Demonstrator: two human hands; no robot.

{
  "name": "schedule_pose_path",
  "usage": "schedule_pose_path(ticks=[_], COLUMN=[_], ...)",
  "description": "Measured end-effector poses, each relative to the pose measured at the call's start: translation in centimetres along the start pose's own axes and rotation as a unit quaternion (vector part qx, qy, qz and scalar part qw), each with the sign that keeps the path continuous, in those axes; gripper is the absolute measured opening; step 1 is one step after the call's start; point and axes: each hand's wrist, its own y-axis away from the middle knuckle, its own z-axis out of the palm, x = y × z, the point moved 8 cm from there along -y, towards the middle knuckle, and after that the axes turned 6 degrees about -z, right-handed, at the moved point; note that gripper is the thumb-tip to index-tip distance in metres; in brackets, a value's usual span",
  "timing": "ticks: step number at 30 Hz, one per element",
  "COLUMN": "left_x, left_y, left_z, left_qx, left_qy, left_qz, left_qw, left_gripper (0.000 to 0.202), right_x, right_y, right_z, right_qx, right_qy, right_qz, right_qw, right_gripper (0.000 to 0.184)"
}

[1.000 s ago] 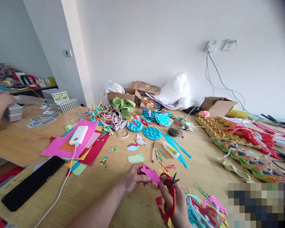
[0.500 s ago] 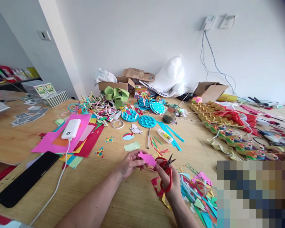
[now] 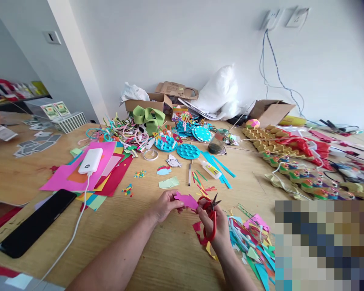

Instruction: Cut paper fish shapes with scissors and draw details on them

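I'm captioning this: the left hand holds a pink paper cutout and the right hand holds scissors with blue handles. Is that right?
The handles are red, not blue, in the head view; the left hand holds the pink paper cutout, the right hand the scissors.

Craft workroom: scissors point(image 3: 213, 204), glue bottle point(image 3: 211, 169), paper scraps point(image 3: 253, 254), wooden table point(image 3: 170, 258).

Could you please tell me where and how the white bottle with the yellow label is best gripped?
The white bottle is probably best gripped around mid-body, from above, with a pinch across its width: it lies on its side, narrow end pointing away and left, with blue strips along its right.
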Motion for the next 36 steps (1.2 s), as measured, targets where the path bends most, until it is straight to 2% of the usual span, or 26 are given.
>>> schedule_pose_path(ticks=[3,6,9,12,15,18,22,27,31,36], left_x=[0.1,0.3,0.4,0.2,0.2,0.3,0.5,0.5,0.6,0.7], left_y=[0.2,0.3,0.2,0.0,-0.2,-0.2,-0.2,-0.3,-0.2,-0.2], left_z=[0.5,0.3,-0.7,-2.0,-2.9,-3.3,-3.4,-3.5,-3.4,-3.2], left_qx=[-0.005,0.010,0.050,0.104,0.131,0.145,0.145,0.149,0.154,0.151], left_qy=[-0.030,-0.018,0.033,0.085,0.109,0.120,0.120,0.115,0.108,0.099], left_qz=[-0.014,-0.015,-0.011,-0.013,-0.004,0.008,0.028,0.032,0.033,0.038], left_qw=[0.999,1.000,0.998,0.991,0.985,0.982,0.982,0.982,0.982,0.983], left_gripper=[0.023,0.022,0.023,0.026,0.029,0.029,0.026,0.025,0.025,0.024], right_x=[0.0,0.0,-0.4,-1.4,-2.6,-2.9,-2.2,-1.3,-0.6,-0.8], right_y=[0.0,-0.1,-0.3,-0.7,-0.9,-0.7,-0.3,-0.1,-0.6,-1.5], right_z=[-0.4,-1.4,-2.8,-3.3,-2.2,-0.3,1.3,1.6,0.6,-2.4], right_qx=[0.008,0.038,0.082,0.087,0.026,-0.064,-0.144,-0.164,-0.146,-0.039], right_qy=[-0.002,-0.002,0.034,0.109,0.227,0.337,0.422,0.470,0.506,0.543], right_qz=[-0.005,-0.007,-0.023,-0.083,-0.168,-0.227,-0.252,-0.251,-0.229,-0.179], right_qw=[1.000,0.999,0.996,0.987,0.959,0.912,0.859,0.830,0.819,0.819], right_gripper=[0.029,0.031,0.030,0.021,0.015,0.011,0.017,0.020,0.017,0.008])
